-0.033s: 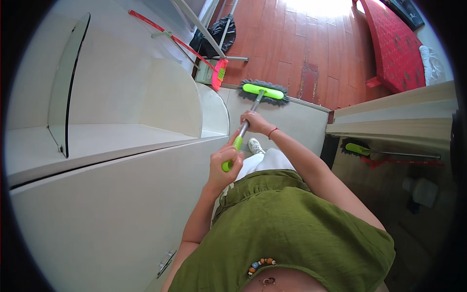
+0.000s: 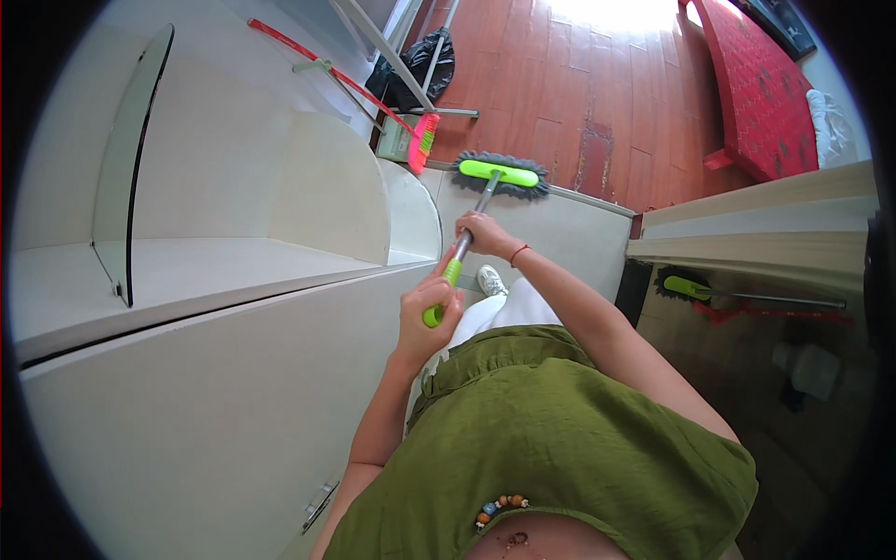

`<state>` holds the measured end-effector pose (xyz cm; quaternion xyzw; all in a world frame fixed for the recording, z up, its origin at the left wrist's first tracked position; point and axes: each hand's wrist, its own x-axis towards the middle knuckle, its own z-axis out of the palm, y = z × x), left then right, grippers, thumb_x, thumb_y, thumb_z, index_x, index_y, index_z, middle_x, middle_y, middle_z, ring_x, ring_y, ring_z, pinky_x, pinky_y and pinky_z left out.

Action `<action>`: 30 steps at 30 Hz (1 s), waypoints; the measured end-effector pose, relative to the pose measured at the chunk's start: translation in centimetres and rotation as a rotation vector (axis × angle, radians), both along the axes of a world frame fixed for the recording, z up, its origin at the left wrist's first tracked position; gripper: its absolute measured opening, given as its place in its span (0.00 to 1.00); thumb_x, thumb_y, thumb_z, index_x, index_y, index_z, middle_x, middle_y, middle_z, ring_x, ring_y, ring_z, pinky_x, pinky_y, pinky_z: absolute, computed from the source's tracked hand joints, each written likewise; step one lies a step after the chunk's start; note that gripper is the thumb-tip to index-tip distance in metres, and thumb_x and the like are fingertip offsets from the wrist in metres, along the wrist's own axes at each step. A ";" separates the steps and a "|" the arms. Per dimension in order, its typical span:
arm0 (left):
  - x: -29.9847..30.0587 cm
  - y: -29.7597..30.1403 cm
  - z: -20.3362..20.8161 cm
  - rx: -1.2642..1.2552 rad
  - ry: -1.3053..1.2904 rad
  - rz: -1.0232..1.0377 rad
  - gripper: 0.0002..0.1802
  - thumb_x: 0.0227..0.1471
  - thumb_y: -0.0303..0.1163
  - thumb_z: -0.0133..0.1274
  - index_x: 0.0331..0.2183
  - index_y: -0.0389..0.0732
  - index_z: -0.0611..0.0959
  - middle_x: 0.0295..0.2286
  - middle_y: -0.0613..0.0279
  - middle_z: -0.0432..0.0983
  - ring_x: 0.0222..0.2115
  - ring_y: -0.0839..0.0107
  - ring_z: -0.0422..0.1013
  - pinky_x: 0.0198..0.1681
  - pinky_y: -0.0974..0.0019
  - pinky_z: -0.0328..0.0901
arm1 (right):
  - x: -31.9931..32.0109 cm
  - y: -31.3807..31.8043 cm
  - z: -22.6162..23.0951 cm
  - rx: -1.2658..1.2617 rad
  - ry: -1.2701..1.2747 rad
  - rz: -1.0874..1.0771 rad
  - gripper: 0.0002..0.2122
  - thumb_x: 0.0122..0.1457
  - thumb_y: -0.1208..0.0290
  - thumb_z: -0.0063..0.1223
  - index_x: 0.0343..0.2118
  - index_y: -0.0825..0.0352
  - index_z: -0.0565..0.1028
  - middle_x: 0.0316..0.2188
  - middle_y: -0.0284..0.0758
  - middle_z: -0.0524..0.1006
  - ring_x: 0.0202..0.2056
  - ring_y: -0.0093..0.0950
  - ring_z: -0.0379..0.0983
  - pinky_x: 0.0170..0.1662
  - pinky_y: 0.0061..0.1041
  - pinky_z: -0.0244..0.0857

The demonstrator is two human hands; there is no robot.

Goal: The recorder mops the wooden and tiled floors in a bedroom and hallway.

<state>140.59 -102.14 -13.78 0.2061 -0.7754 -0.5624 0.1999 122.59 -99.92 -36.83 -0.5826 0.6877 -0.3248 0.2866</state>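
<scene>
Both hands are closed round one long-handled mop. My left hand (image 2: 427,315) wraps the green grip at the near end of the pole. Farther along, my right hand (image 2: 487,233), with a red cord at its wrist, grips the grey shaft. The mop head (image 2: 499,174), bright green with a grey fluffy fringe, rests on the pale floor tile (image 2: 569,229) along the edge of the reddish wood floor. Just left of it, a pink broom (image 2: 422,143) with a red handle leans by a light-green dustpan (image 2: 394,140).
A white cabinet (image 2: 233,401) with an open shelf and a glass panel (image 2: 140,168) fills the left. Beyond the broom stand a metal frame (image 2: 406,70) and a black bag (image 2: 431,70). Dark panelling (image 2: 747,373) at right shows another green mop shape, perhaps reflected. A red-covered piece (image 2: 761,98) stands far right.
The mop head has shifted slightly to the left, and both hands have moved a little left with the pole. My grip is the same.
</scene>
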 end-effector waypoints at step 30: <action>-22.2 -2.4 4.4 0.032 0.149 -0.343 0.14 0.41 0.16 0.50 0.11 0.36 0.66 0.13 0.59 0.62 0.50 0.45 0.64 0.59 0.51 0.48 | -17.9 2.1 8.7 -0.075 -0.007 -0.190 0.10 0.46 0.67 0.57 0.16 0.65 0.70 0.21 0.35 0.72 0.33 0.36 0.68 0.35 0.34 0.65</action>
